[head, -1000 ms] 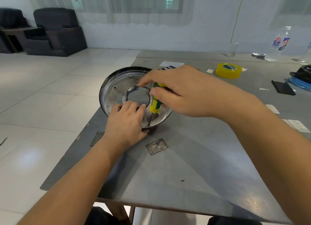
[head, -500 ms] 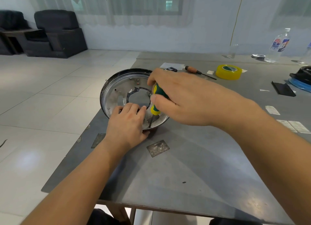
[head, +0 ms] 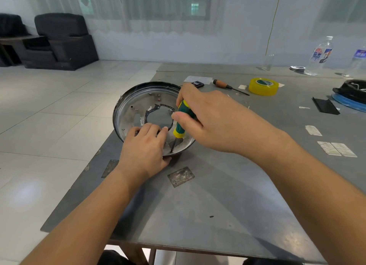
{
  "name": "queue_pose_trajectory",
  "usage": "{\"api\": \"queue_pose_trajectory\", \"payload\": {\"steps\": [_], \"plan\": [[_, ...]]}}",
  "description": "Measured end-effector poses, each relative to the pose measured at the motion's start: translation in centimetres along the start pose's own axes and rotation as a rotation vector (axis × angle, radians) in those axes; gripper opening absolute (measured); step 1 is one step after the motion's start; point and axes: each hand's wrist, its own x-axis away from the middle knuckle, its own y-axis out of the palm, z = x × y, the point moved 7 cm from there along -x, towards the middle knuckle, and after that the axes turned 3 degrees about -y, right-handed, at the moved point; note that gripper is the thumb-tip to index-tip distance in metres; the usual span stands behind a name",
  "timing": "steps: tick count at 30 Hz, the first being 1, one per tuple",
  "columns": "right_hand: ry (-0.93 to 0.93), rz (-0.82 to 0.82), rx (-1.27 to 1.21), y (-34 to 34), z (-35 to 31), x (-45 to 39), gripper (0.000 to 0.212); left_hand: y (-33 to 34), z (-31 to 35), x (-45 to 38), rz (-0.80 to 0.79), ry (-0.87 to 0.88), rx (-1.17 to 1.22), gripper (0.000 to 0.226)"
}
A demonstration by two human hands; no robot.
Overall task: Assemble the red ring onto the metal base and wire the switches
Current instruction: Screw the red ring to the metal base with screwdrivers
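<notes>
Two hands work over the metal base (head: 136, 114), a shallow round dish left of the frame's centre, on the near left part of the grey table (head: 227, 195). The right hand (head: 210, 120) grips a green-and-yellow screwdriver (head: 181, 122), fingers curled round its handle, the shaft angled down with its tip on the base's near inner floor. The left hand (head: 144, 147) rests on the base's near rim, fingers bent over the edge onto the inside, holding nothing. A dark jagged-edged opening sits at the base's middle. Farther back on the table lie a wooden-handled tool (head: 227, 86) and a yellow tape roll (head: 262, 86), and bottles (head: 318, 56) stand at the upper right. Black armchairs (head: 59, 40) fill the upper left.
</notes>
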Motion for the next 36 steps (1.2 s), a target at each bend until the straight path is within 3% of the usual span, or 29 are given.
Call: {"api": "queue_pose_trajectory", "payload": {"steps": [6, 10, 19, 21, 26, 29, 36], "plan": [[-0.006, 0.016, -0.086, 0.2, 0.5, 0.4, 0.034, 0.0, 0.0, -0.3, -0.036, -0.032, -0.001, 0.078], [0.06, 0.082, -0.127, -0.4, 2.0, 0.4, 0.026, -0.1, -0.1, -0.4, -0.079, -0.046, -0.005, 0.087], [0.51, 0.71, -0.361, -4.6, 12.5, 6.5, 0.027, 0.1, -0.4, -0.6, -0.107, -0.077, -0.015, 0.086], [0.618, 0.77, -0.385, -3.0, 14.9, 9.0, 0.025, 0.2, -0.4, -0.5, -0.112, -0.084, -0.014, 0.087], [0.844, 0.542, -0.456, 4.3, 19.3, 12.8, 0.028, 0.0, -0.4, -0.6, -0.128, -0.093, -0.008, 0.088], [0.922, 0.362, -0.344, 6.8, 20.4, 13.5, 0.028, -0.1, -0.4, -0.5, -0.138, -0.099, -0.009, 0.088], [0.745, -0.039, -0.028, 9.4, 19.2, 12.2, 0.029, -0.4, -0.2, -0.4, -0.13, -0.099, 0.01, 0.085]]}}
